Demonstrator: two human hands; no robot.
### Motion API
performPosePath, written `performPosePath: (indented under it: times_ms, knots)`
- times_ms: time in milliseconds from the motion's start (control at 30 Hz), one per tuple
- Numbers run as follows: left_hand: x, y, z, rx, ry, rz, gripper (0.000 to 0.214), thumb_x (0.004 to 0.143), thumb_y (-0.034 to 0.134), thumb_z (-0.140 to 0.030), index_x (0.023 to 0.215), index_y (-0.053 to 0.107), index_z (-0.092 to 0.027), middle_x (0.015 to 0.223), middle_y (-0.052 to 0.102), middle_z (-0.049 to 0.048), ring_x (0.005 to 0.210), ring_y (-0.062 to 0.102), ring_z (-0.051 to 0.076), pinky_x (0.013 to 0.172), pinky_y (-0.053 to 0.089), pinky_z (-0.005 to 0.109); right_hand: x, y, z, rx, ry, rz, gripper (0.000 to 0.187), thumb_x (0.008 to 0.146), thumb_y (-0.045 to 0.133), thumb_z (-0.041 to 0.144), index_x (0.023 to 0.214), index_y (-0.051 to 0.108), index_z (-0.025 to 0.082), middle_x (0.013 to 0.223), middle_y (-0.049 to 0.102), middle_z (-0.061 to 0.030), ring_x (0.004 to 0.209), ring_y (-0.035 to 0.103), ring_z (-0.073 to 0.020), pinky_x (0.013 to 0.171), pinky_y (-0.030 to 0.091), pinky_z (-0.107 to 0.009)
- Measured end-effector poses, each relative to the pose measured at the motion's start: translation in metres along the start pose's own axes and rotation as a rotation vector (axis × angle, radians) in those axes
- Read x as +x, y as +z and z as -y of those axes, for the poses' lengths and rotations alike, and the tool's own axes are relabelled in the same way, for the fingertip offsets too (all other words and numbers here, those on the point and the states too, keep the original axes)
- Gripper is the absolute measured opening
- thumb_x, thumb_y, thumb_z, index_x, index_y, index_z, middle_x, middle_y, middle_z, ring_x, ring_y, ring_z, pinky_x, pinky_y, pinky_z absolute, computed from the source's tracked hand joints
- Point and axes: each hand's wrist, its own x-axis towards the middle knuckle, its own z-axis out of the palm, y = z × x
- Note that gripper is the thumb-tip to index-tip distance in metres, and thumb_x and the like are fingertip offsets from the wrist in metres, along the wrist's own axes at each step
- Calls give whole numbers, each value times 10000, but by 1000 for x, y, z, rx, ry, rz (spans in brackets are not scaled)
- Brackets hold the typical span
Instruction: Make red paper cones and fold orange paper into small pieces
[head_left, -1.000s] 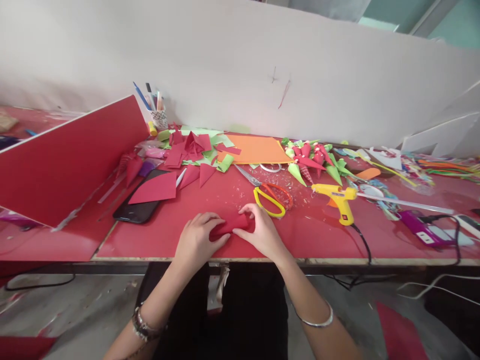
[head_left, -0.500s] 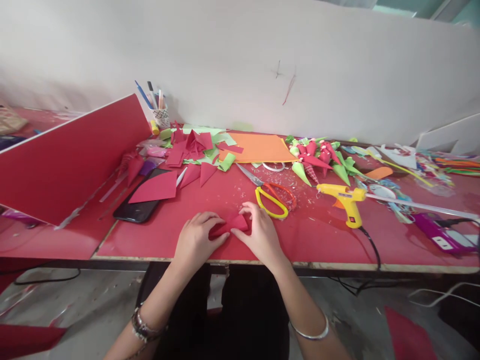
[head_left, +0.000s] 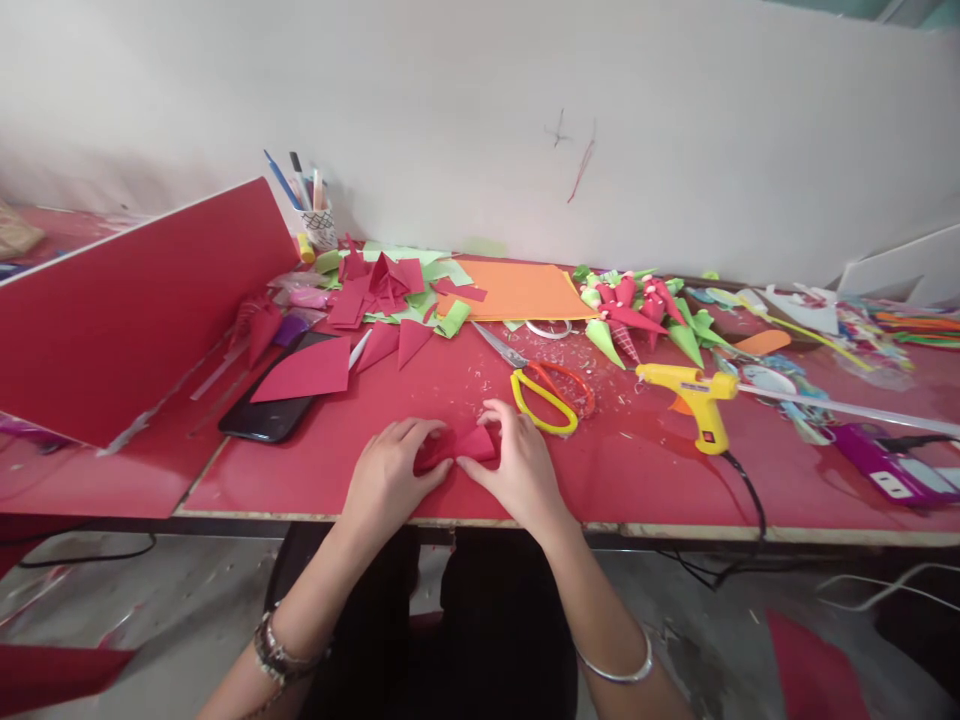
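Between my hands, close to the table's front edge, is a piece of red paper [head_left: 474, 444] curled into a cone-like roll. My left hand [head_left: 390, 470] is closed on its left end, thumb below and fingers above. Thumb and fingers of my right hand [head_left: 517, 465] pinch the wider right end. The fingers hide part of the roll. Just beyond my right hand lie scissors [head_left: 546, 398] with one yellow and one red handle. A fan-shaped red paper piece [head_left: 304, 370] rests on a black phone [head_left: 266, 418] to the left.
A yellow glue gun [head_left: 697, 400] stands at the right with its cord over the edge. Behind are orange sheets [head_left: 517, 290], red and green paper cones [head_left: 630, 312] and red scraps [head_left: 382, 285]. A tall red board [head_left: 150, 310] leans at the left, near a pen cup [head_left: 319, 228].
Both hands keep hold of the red paper, with only slight finger movement at the roll. The whole view has shifted a little.
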Motion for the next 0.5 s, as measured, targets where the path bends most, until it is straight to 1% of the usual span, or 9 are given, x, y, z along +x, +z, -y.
performPosePath:
  times_ms: [200,500]
  knots:
    - [-4,-2,8,-9,5,12,313,761,553,-265,1063,508,-202,996,601,45,847,572,178,747,473,304,0,0,0,4,9,10,567,677,647,271,1162,363,193,1006,589,-66,922,515,-251,808,406,-399]
    - [-10,-12,7,223,-22,24,368,765,522,-270,1125,472,-206,1014,585,47,918,561,215,742,464,323,-1,1,-1,-30,-4,0,542,676,641,293,1141,377,197,998,590,-67,928,521,-249,797,407,-396]
